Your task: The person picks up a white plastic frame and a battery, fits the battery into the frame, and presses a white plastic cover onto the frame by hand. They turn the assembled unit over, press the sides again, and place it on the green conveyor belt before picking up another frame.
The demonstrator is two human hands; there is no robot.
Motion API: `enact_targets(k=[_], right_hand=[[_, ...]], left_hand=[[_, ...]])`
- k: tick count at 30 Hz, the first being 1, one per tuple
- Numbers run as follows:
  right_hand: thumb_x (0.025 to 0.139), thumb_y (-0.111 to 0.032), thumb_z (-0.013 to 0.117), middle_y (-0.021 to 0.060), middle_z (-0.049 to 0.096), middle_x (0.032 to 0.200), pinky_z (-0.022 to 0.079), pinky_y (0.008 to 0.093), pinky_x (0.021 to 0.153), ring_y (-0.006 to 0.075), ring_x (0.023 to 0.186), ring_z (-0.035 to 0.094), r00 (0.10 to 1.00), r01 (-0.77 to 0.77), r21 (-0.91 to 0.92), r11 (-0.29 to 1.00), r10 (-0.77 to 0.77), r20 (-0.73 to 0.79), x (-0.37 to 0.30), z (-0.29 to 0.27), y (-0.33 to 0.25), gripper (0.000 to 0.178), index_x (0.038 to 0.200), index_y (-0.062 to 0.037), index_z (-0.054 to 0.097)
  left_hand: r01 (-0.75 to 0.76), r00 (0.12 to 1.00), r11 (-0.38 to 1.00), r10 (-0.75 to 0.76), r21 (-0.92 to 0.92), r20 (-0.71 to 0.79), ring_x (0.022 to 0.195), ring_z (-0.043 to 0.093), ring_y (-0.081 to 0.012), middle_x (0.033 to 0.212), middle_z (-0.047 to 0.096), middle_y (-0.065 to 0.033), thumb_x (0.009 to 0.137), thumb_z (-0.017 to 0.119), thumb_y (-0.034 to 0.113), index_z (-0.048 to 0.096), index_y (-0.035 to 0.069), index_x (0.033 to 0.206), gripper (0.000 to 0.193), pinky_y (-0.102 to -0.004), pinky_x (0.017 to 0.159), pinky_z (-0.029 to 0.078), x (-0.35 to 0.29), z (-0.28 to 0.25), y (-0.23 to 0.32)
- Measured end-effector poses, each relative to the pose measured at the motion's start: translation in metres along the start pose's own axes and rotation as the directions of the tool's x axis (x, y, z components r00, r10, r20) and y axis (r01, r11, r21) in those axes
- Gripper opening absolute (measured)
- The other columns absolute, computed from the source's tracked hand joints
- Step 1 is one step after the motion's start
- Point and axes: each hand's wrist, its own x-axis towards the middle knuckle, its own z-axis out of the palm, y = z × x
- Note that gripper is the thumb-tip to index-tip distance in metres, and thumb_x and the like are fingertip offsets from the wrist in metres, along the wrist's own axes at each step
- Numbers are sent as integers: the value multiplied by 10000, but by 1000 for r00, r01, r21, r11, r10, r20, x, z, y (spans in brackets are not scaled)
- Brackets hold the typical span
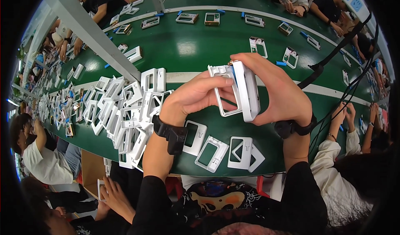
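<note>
The person's left hand [196,95] is gripping a white open frame [221,71], its thumb lying across the upper part and some fingers showing through the opening. The right hand [283,91] is spreading wide around a thicker white casing [251,94], holding it from above and below, with the thumb near its lower end and the fingertips at its top. Both pieces are standing tilted above the green table [271,139], in front of the wearer's chest; the frame is facing the casing's left side (whether the two are touching all along their edges, one cannot tell), and a bit of blue is showing between them. Each wrist is wearing a dark strap, the left one carrying a black module [177,140]. Below the hands, several loose white frames [246,152] are lying flat near the table edge, one partly covering another. To the left, a large heap of white frames [110,110] is spreading over the table, near a pale metal post [96,39]. Beyond a light strip, assembled units [187,18] and small blue cylinders [281,63] are sitting along a green surface. At lower left, a co-worker's hand [114,193] is holding a white piece; at right, black cables [350,85] are hanging down.
</note>
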Motion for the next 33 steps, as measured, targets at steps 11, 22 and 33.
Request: enact_targets(k=[11,22,33], right_hand=[[433,-62,801,177,529,1298,463,418,977,388,1176,536,996,74,-86,994,-79,-51,-7,-5,-11,1016,1380,-33,433],[448,-58,795,181,528,1288,464,421,970,393,1182,528,995,68,-144,987,-78,-68,-9,-5,-9,995,1374,-31,432],[452,-64,795,179,513,1309,465,419,977,391,1200,522,997,45,-188,981,-57,-58,-10,-5,-9,983,1367,-35,438]], left_hand=[[-61,988,997,66,42,-137,969,696,-261,1093,664,-159,858,628,-3,466,-13,1326,495,-375,819,606,-5,29,9],[-187,935,970,224,153,-275,975,687,-233,1141,638,-172,747,738,-55,364,17,1347,711,-356,807,590,6,45,-10],[-220,871,875,375,431,-318,888,702,-251,1185,546,-218,691,726,-126,84,143,1436,1019,-408,814,591,1,65,-2]])
